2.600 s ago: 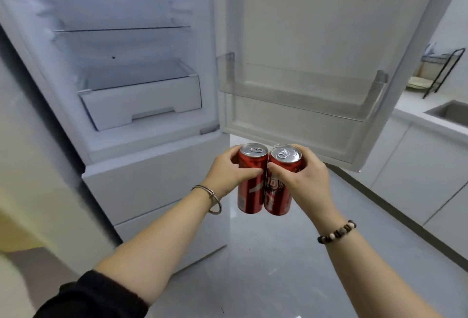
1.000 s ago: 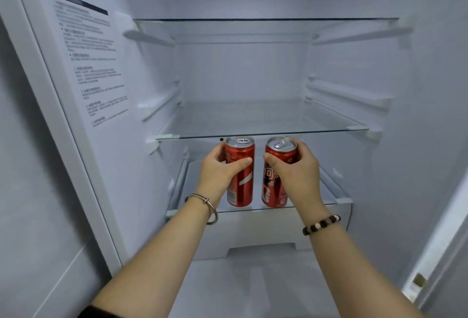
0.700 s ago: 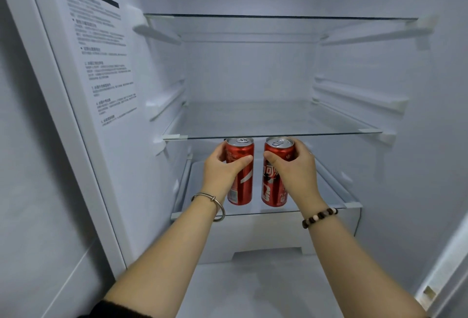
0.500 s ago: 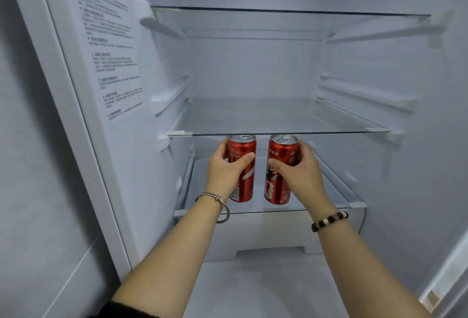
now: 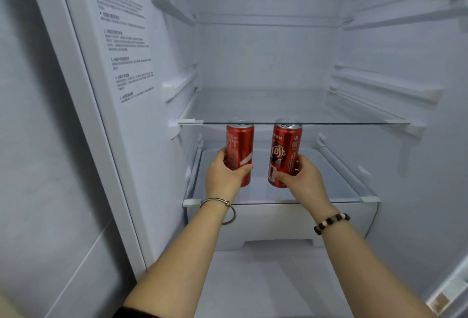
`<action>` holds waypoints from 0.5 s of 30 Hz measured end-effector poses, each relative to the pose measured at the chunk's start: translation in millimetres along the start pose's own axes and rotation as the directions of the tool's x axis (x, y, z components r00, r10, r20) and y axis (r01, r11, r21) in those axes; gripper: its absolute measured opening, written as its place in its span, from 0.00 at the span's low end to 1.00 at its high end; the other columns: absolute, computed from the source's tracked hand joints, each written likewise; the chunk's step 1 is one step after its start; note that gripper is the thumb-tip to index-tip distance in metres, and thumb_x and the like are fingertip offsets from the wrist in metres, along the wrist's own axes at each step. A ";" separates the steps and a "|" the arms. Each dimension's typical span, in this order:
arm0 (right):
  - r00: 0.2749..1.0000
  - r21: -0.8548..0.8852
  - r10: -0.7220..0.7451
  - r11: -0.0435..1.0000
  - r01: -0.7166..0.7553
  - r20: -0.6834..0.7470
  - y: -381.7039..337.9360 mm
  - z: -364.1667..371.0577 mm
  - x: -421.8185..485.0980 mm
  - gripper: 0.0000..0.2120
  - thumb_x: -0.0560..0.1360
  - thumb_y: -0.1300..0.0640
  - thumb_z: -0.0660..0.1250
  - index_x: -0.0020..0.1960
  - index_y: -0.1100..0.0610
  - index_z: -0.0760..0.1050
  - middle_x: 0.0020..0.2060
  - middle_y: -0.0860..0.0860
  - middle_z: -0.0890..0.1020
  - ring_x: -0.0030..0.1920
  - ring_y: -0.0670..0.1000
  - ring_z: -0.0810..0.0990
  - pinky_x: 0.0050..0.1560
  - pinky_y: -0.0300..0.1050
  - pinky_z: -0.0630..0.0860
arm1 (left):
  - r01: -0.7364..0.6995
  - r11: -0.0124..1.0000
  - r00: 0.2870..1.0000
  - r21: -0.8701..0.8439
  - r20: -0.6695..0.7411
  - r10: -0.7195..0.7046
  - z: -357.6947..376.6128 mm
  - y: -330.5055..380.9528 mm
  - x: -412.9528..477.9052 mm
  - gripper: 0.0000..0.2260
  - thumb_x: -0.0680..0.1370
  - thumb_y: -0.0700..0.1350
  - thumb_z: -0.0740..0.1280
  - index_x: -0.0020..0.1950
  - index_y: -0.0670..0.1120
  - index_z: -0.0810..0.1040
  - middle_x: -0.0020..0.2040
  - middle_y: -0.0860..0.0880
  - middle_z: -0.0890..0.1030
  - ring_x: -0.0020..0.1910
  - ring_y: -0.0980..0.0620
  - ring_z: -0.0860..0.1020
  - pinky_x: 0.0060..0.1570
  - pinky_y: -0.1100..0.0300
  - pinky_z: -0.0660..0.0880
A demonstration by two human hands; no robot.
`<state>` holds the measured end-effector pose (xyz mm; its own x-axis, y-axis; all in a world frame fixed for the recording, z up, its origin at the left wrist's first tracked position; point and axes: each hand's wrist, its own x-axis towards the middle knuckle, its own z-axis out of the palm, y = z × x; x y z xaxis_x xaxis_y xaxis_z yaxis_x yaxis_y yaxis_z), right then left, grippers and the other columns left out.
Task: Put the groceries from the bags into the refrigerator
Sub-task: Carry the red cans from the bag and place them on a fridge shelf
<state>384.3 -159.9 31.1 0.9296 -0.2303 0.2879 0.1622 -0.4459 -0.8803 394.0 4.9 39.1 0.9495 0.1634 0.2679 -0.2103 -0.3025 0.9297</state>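
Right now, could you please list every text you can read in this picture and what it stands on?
"可乐", in white, on the right can; its small print is too small to read.
The left can: print blurred, unreadable.
Sticker on the refrigerator wall: numbered paragraphs, too small to read.

The left soda can [image 5: 240,152] is red with a white ribbon stripe, fine white print and a silver top. The right soda can [image 5: 285,155] is red with white characters over a dark round emblem. The refrigerator liner [image 5: 266,59] is plain white. The instruction label [image 5: 124,39] carries dark print. The glass shelf [image 5: 278,105] is clear with white clips. The bangle [image 5: 222,206] is silver. The beaded bracelet [image 5: 331,222] mixes dark brown and pale beads.
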 end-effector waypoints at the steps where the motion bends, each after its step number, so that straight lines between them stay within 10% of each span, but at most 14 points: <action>1: 1.000 -0.009 -0.003 1.000 0.003 0.004 -0.9 1.5 2.2 0.25 0.70 0.56 0.74 0.64 0.54 0.71 0.49 0.45 0.78 0.48 0.43 0.76 0.48 0.34 0.70 | 0.007 1.000 1.000 -0.008 -0.021 -0.007 -1.4 -1.5 1.0 0.24 0.71 0.48 0.74 0.65 0.48 0.71 0.59 0.50 0.78 0.58 0.50 0.76 0.57 0.56 0.72; 15: 0.997 -0.068 -0.020 0.997 0.025 0.075 -10.1 29.6 26.5 0.24 0.69 0.56 0.75 0.62 0.56 0.71 0.55 0.50 0.80 0.55 0.50 0.78 0.52 0.40 0.73 | 0.126 0.990 0.965 -0.069 -0.221 -0.138 -5.2 -4.6 28.8 0.19 0.72 0.44 0.73 0.62 0.47 0.75 0.57 0.48 0.80 0.55 0.47 0.78 0.55 0.52 0.74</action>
<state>417.1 -135.9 36.4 0.9482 -0.1560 0.2768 0.1629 -0.5094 -0.8450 421.2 15.9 43.8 0.8941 0.4072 0.1863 -0.1047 -0.2144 0.9711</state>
